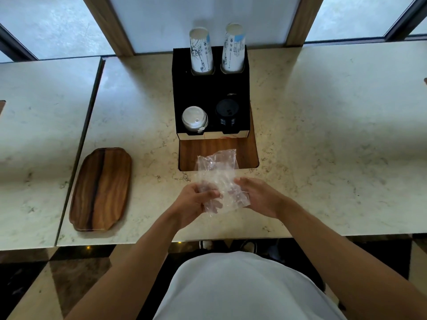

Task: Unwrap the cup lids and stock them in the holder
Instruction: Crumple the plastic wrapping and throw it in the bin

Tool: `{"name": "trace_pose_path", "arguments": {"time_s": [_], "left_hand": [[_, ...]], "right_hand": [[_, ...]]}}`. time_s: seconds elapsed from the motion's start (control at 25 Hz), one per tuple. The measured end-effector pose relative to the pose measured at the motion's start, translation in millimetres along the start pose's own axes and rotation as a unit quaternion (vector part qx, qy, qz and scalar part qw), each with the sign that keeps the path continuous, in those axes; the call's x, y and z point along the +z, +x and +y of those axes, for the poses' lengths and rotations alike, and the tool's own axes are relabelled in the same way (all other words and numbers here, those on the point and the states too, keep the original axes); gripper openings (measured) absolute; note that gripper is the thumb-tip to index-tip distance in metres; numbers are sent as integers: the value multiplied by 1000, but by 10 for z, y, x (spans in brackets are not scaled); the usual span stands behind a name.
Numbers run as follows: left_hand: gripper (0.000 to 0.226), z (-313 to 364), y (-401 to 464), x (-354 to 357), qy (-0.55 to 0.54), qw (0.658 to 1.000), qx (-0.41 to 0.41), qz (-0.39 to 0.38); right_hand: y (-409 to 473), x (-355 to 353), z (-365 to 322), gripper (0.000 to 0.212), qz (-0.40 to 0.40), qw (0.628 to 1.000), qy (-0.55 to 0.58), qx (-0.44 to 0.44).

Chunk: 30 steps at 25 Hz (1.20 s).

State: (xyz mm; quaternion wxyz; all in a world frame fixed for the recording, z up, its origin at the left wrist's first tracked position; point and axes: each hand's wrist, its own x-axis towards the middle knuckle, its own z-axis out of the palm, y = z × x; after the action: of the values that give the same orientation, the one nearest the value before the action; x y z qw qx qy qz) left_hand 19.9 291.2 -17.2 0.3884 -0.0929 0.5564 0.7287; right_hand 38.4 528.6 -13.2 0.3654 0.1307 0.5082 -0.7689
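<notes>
Both hands hold a clear wrapper (218, 179) above the near edge of the counter (323, 135). The left hand (196, 202) has its fingers curled around the wrapper's lower end; the right hand (258, 196) pinches its right side. The wrapper looks empty. Behind it, the black holder (184, 88) carries white lids (194, 118) front left, black lids (226, 114) front right, and two cup stacks (201, 51) at the back. A wooden tray (101, 188) lies well to the left.

The wrapper (218, 179) I held was thin, clear, crinkled plastic. The counter (323, 139) looked like polished veined stone, the tray (101, 189) glossy grained wood, the holder (211, 88) matt black.
</notes>
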Motion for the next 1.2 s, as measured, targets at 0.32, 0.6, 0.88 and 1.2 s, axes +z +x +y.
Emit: {"name": "trace_pose_path", "arguments": {"time_s": [0.32,0.6,0.88,1.2], "left_hand": [[29,71,-31,-79,-37,999,-17,28],[17,40,-49,-119,5,997,-1,78],[32,76,-95,-58,-163,984,-35,58],[37,84,-93,23,-363,927,-79,47]], "right_hand": [[73,41,37,19,76,996,48,-1],[103,25,27,19,85,996,-8,4],[129,14,45,28,66,995,79,-13],[128,145,57,34,5,960,277,-45]]}}
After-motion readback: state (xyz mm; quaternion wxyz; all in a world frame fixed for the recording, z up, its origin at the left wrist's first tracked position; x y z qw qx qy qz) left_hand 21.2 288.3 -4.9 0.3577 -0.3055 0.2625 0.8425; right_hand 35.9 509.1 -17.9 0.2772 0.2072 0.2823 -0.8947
